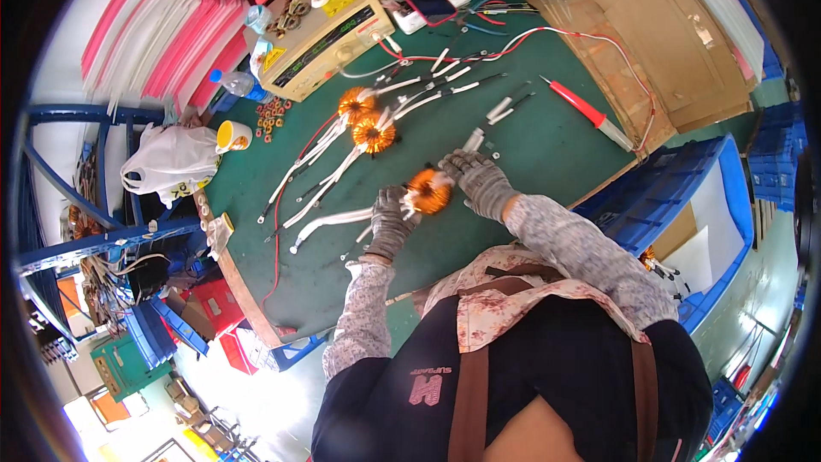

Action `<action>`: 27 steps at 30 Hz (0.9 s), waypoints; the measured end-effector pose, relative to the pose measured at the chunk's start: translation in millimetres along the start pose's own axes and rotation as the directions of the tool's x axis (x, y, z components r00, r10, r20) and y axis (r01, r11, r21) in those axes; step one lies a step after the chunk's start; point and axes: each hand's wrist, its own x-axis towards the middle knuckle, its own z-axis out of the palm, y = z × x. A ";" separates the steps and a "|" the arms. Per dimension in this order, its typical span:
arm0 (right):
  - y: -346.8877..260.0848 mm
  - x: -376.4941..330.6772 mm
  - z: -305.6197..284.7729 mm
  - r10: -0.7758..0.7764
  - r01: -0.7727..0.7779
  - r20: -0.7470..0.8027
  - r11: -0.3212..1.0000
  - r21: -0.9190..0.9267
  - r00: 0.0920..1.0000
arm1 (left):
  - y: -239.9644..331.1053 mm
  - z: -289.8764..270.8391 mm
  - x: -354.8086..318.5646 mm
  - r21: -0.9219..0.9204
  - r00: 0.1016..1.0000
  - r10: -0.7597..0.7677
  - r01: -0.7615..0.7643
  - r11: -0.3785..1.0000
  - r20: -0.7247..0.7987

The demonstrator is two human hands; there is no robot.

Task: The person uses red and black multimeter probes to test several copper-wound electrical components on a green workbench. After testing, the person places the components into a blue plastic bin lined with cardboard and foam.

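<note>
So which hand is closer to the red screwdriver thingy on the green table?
The right hand. It rests at the orange coil, on the side toward the red-handled tool lying farther up the table. The left hand is on the coil's opposite side, farther away.

Both gloved hands meet on a copper-wound ring coil (428, 192) near the front edge of the green table (547, 145): the left hand (389, 221) grips its left side, the right hand (479, 181) its right. Two more coils (366, 120) with white-sleeved leads (321, 162) lie toward the table's middle. A red-handled probe (586, 111) lies near the right edge, and a beige test instrument (321, 38) stands at the far edge.
</note>
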 end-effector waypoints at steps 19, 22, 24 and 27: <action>13.4 -60.1 -26.5 0.375 -0.439 0.229 0.741 0.508 0.898 | 10.1 -7.7 -28.0 -0.182 0.815 -0.100 0.245 0.952 0.570; 24.1 -82.3 -68.1 0.506 -0.255 -0.019 0.466 0.847 0.862 | 58.9 -19.7 -1.5 -0.760 0.927 0.069 0.257 0.597 0.368; 33.3 -100.3 -96.1 0.643 -0.060 -0.099 0.221 0.973 0.759 | 127.3 -66.2 29.3 -0.786 0.859 0.053 0.439 0.435 0.510; 25.2 -117.5 -121.5 0.804 0.396 -0.182 -0.072 0.915 0.566 | 232.2 -89.6 62.7 -0.970 0.951 0.289 0.043 0.241 0.114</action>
